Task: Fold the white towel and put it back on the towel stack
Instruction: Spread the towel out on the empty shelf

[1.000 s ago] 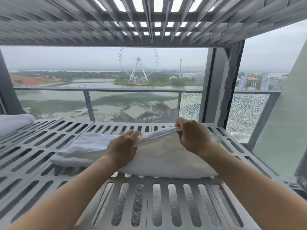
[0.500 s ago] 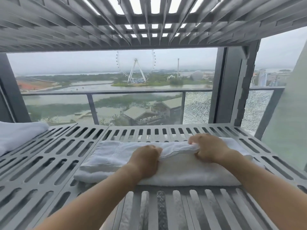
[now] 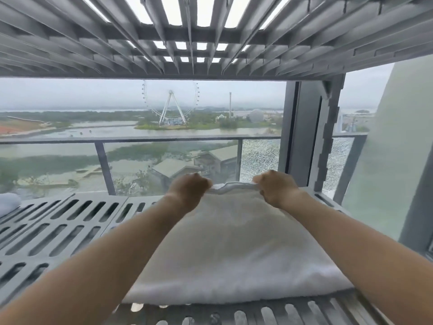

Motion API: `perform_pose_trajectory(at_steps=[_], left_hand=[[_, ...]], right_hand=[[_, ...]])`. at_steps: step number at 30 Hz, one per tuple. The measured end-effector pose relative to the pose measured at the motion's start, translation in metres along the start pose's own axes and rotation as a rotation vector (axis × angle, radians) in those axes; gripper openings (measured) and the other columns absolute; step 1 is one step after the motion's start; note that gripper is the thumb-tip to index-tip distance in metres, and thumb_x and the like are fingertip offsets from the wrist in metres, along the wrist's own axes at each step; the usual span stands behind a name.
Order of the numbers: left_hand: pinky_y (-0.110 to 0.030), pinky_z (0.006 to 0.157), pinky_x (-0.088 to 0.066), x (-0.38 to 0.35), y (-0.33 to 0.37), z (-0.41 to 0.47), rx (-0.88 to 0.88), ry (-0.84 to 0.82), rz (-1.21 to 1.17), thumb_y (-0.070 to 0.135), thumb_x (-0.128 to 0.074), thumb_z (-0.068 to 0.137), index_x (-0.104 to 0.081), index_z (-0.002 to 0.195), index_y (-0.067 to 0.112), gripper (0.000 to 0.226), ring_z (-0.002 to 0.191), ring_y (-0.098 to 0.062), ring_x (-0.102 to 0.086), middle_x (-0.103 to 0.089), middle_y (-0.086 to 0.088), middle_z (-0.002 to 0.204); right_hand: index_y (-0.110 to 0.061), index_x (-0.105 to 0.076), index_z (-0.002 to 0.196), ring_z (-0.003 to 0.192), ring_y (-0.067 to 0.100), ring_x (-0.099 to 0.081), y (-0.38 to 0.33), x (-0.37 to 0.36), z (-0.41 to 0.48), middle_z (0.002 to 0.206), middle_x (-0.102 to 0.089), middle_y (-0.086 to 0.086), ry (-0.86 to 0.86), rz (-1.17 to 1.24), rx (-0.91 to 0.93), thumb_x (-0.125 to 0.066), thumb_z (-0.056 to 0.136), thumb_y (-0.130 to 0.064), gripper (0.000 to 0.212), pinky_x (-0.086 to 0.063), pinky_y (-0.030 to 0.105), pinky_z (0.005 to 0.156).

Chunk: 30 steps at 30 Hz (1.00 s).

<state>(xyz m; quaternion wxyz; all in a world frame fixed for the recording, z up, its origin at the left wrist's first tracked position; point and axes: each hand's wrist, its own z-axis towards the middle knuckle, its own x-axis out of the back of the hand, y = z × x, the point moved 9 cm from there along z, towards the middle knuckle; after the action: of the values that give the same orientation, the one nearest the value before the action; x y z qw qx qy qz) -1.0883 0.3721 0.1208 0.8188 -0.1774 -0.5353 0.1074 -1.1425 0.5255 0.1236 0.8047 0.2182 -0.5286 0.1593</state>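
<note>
The white towel [image 3: 234, 249] lies on the grey slotted shelf [image 3: 58, 231], its near folded edge close to the shelf's front. Its far edge is lifted off the shelf and stretched between both hands. My left hand [image 3: 188, 192] grips the left end of that raised edge with curled fingers. My right hand [image 3: 274, 190] grips the right end the same way. A corner of another white towel [image 3: 8, 202] shows at the far left edge of the shelf; whether it is a stack I cannot tell.
A second slotted shelf [image 3: 187, 43] hangs low overhead. Behind the shelf runs a glass balcony railing [image 3: 140, 139], and a grey upright post [image 3: 309, 137] stands at the back right. A pale wall [image 3: 386, 160] closes the right side.
Both hands have pulled the towel's far edge up and away from me, so the towel now lies lengthwise toward the railing. The camera has moved in closer and to the right.
</note>
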Motion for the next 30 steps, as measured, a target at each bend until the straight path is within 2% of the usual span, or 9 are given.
perform_pose_trajectory(at_steps=[3,6,11,18,20,23,25,27,30], left_hand=[[-0.032,0.071,-0.047,-0.014,0.007,0.013,0.052,-0.017,0.064,-0.001,-0.05,0.088,-0.058,0.106,0.015,0.025,0.097,-0.025,-0.064,-0.066,-0.007,0.102],[-0.033,0.07,-0.047,-0.036,0.018,0.019,0.049,-0.049,-0.003,-0.007,-0.049,0.084,-0.054,0.107,0.013,0.03,0.096,-0.027,-0.065,-0.066,-0.007,0.101],[-0.037,0.074,-0.048,-0.064,0.03,0.015,0.008,-0.066,-0.115,0.003,-0.04,0.09,-0.047,0.118,0.014,0.031,0.098,-0.029,-0.061,-0.06,-0.006,0.109],[-0.041,0.081,-0.052,-0.078,0.023,0.007,0.01,-0.064,-0.26,0.011,-0.039,0.092,-0.044,0.126,0.019,0.035,0.1,-0.026,-0.06,-0.055,-0.004,0.117],[-0.04,0.081,-0.051,-0.079,0.022,0.006,0.014,-0.062,-0.297,0.016,-0.042,0.091,-0.045,0.126,0.02,0.035,0.102,-0.025,-0.059,-0.055,-0.003,0.119],[-0.038,0.082,-0.049,-0.076,0.02,0.006,0.027,-0.044,-0.356,0.027,-0.048,0.088,-0.047,0.126,0.025,0.038,0.107,-0.023,-0.058,-0.056,0.002,0.123],[-0.035,0.082,-0.049,-0.071,0.02,0.004,0.039,-0.006,-0.407,0.034,-0.049,0.086,-0.049,0.125,0.026,0.04,0.106,-0.022,-0.058,-0.058,0.004,0.122],[-0.033,0.08,-0.049,-0.064,0.017,0.0,0.066,0.04,-0.484,0.033,-0.051,0.083,-0.052,0.122,0.027,0.04,0.102,-0.021,-0.06,-0.06,0.004,0.118],[-0.03,0.081,-0.048,-0.058,0.012,-0.01,0.085,0.066,-0.538,0.026,-0.054,0.081,-0.054,0.121,0.027,0.04,0.101,-0.02,-0.06,-0.06,0.005,0.118]], right_hand=[[-0.013,-0.056,0.098,0.092,0.028,-0.06,0.003,-0.017,0.015,0.098,-0.061,0.009,-0.037,-0.054,0.019,-0.053,0.085,-0.003,0.016,-0.042,0.031,0.064],[-0.011,-0.054,0.098,0.091,0.03,-0.061,-0.001,-0.036,0.025,0.099,-0.062,0.01,-0.016,-0.067,0.06,-0.05,0.084,0.002,0.02,-0.04,0.031,0.063],[-0.011,-0.049,0.105,0.096,0.027,-0.057,0.003,-0.068,0.036,0.103,-0.058,0.008,-0.021,-0.023,0.095,-0.058,0.083,-0.006,0.024,-0.045,0.035,0.069],[-0.014,-0.05,0.115,0.101,0.025,-0.054,0.002,-0.086,0.035,0.11,-0.058,0.005,0.159,0.004,0.128,-0.042,0.087,0.001,0.033,-0.044,0.033,0.083],[-0.016,-0.051,0.117,0.104,0.024,-0.052,0.003,-0.085,0.032,0.113,-0.059,0.003,0.187,0.076,0.137,-0.046,0.088,-0.006,0.032,-0.043,0.032,0.084],[-0.018,-0.055,0.118,0.106,0.022,-0.052,0.003,-0.071,0.024,0.116,-0.057,0.002,0.251,0.213,0.155,-0.063,0.083,-0.023,0.036,-0.047,0.033,0.083],[-0.016,-0.058,0.111,0.098,0.023,-0.055,-0.002,-0.06,0.016,0.108,-0.056,0.004,0.298,0.284,0.162,-0.071,0.077,-0.029,0.038,-0.05,0.033,0.073],[-0.014,-0.058,0.099,0.083,0.023,-0.058,-0.01,-0.05,0.01,0.094,-0.058,0.002,0.331,0.344,0.173,-0.074,0.074,-0.034,0.035,-0.044,0.029,0.062],[-0.016,-0.055,0.088,0.066,0.022,-0.06,-0.023,-0.042,0.004,0.073,-0.061,-0.003,0.33,0.416,0.182,-0.073,0.074,-0.038,0.031,-0.04,0.027,0.059]])
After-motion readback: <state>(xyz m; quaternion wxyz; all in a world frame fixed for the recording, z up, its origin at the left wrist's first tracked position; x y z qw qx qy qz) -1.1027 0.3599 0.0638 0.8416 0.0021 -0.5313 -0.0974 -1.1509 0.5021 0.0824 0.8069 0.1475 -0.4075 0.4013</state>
